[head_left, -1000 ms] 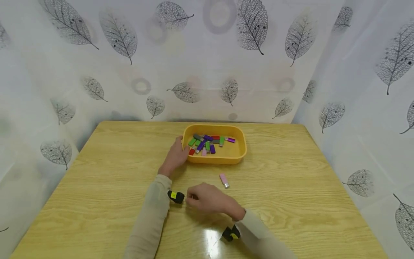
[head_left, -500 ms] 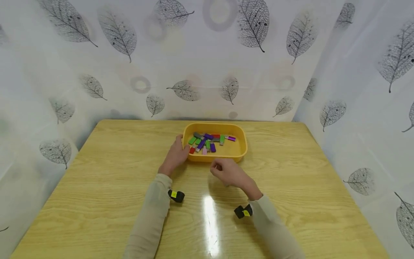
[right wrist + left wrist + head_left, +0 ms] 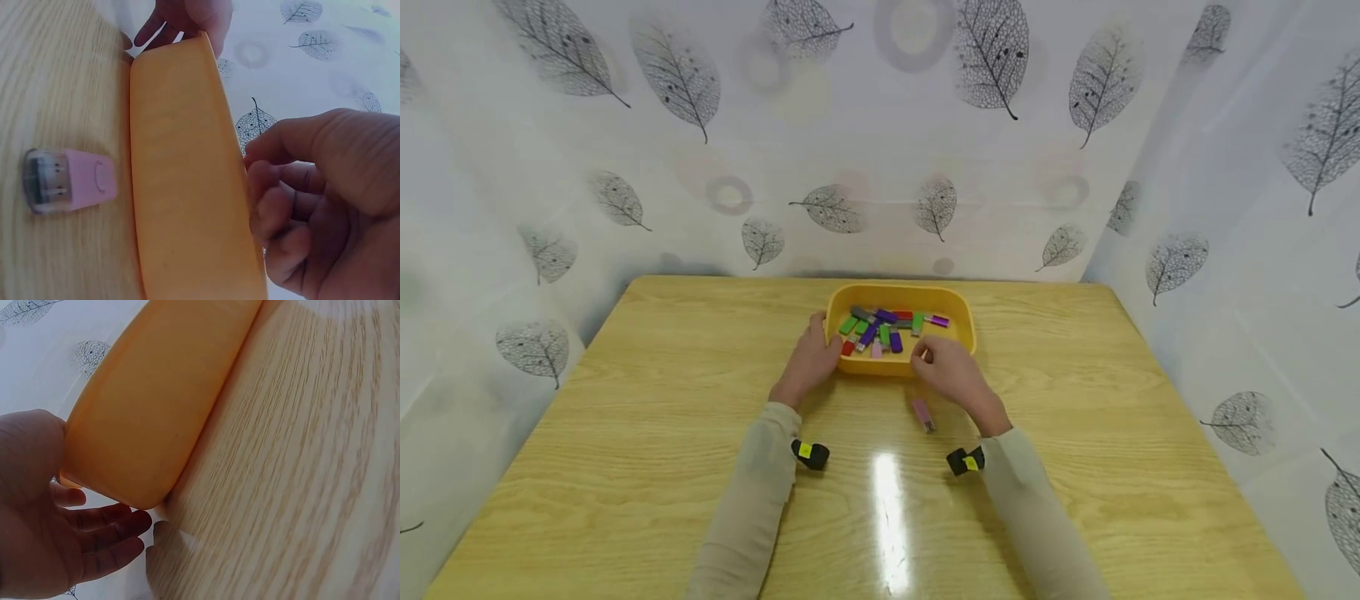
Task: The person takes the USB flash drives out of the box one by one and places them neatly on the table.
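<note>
A yellow-orange plastic tray (image 3: 880, 367) stands on the wooden table, holding several USB flash drives (image 3: 895, 340) in green, purple, red, grey and pink, bunched mostly towards its left. My left hand (image 3: 808, 358) grips the tray's left end, thumb over the rim and fingers along the outside. Over the front rim, towards its right, is my right hand (image 3: 953, 367), with thumb and fingers curled together. Whether anything sits between its fingertips is hidden in both the head and right wrist views. A pink USB flash drive (image 3: 90, 178) lies on the table just in front of the tray.
The light wooden table (image 3: 662, 433) reaches back to a white curtain (image 3: 865, 150) with a leaf print, which also hangs along both sides. A black wrist camera (image 3: 811, 455) is strapped to my left wrist, another wrist camera (image 3: 964, 461) to my right.
My right hand has moved forward and right, from the table near my left wrist, across the loose pink drive, to the tray's front rim. The left hand keeps its hold on the tray.
</note>
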The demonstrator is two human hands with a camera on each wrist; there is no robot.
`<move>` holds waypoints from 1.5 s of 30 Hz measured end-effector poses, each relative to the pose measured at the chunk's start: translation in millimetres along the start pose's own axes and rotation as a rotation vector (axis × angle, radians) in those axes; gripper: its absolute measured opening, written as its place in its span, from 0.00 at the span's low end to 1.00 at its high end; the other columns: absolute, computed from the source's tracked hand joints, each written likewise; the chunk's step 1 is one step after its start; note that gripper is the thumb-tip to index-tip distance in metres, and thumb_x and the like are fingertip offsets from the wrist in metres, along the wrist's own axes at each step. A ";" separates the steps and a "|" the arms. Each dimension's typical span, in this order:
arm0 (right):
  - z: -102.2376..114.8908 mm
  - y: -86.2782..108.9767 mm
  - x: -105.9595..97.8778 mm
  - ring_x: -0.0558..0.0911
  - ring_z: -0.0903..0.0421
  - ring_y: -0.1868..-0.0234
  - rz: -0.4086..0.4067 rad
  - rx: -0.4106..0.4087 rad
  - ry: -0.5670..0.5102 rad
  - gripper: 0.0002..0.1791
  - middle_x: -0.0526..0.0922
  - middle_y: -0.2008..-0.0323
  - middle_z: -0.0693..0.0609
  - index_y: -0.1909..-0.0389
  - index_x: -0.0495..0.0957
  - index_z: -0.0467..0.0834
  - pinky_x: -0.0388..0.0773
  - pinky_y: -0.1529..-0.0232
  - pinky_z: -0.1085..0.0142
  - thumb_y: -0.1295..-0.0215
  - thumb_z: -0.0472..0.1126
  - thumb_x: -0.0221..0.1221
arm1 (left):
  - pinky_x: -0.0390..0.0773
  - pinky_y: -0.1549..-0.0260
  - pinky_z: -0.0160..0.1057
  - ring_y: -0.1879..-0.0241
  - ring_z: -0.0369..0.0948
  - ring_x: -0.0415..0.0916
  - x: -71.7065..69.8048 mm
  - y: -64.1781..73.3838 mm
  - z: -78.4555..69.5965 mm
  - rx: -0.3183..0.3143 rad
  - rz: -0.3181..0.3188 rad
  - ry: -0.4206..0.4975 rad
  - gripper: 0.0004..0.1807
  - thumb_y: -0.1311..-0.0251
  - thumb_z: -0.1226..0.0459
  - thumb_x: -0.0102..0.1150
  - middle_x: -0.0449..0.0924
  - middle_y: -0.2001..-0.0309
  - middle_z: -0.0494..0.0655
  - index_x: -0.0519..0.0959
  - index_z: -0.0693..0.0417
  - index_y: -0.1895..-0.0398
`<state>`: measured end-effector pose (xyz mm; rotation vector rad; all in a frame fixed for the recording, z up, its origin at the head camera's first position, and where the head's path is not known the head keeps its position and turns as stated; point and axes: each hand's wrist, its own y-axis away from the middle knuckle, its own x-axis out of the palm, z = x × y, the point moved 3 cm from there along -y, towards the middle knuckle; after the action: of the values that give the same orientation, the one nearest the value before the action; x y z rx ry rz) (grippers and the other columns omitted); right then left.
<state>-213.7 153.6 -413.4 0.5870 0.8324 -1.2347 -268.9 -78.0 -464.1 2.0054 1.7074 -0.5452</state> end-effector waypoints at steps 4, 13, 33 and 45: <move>6.8 -17.8 -4.1 0.77 0.55 0.74 0.018 0.002 0.118 0.08 0.84 0.69 0.49 0.61 0.83 0.41 0.76 0.73 0.65 0.35 0.39 0.58 | 0.62 0.31 0.54 0.32 0.53 0.64 -1.5 -1.2 -0.1 0.009 -0.008 -0.001 0.34 0.27 0.56 0.42 0.59 0.28 0.64 0.46 0.58 0.24; 3.2 -58.3 -1.2 0.80 0.50 0.60 0.138 0.013 0.297 0.21 0.84 0.52 0.44 0.46 0.80 0.38 0.80 0.55 0.55 0.39 0.41 0.64 | 0.61 0.31 0.54 0.31 0.54 0.63 0.5 0.3 -2.1 0.008 0.001 0.019 0.35 0.27 0.56 0.42 0.58 0.28 0.64 0.46 0.58 0.23; -17.2 -79.4 17.3 0.75 0.46 0.55 0.236 0.124 0.384 0.28 0.71 0.45 0.38 0.36 0.74 0.42 0.77 0.49 0.46 0.37 0.46 0.60 | 0.60 0.31 0.56 0.30 0.56 0.61 -0.2 3.0 -7.7 0.011 -0.020 -0.057 0.35 0.27 0.57 0.42 0.58 0.28 0.65 0.46 0.58 0.23; -11.4 -76.7 20.4 0.73 0.53 0.67 0.250 0.045 0.319 0.20 0.76 0.67 0.49 0.62 0.80 0.43 0.73 0.68 0.62 0.41 0.56 0.67 | 0.59 0.30 0.55 0.29 0.55 0.59 -1.0 4.9 -4.7 0.007 -0.014 -0.048 0.35 0.27 0.57 0.41 0.56 0.27 0.66 0.45 0.59 0.23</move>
<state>-288.2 131.7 -433.0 0.9124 0.9644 -0.9457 -264.2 -76.8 -459.3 1.9708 1.6940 -0.6005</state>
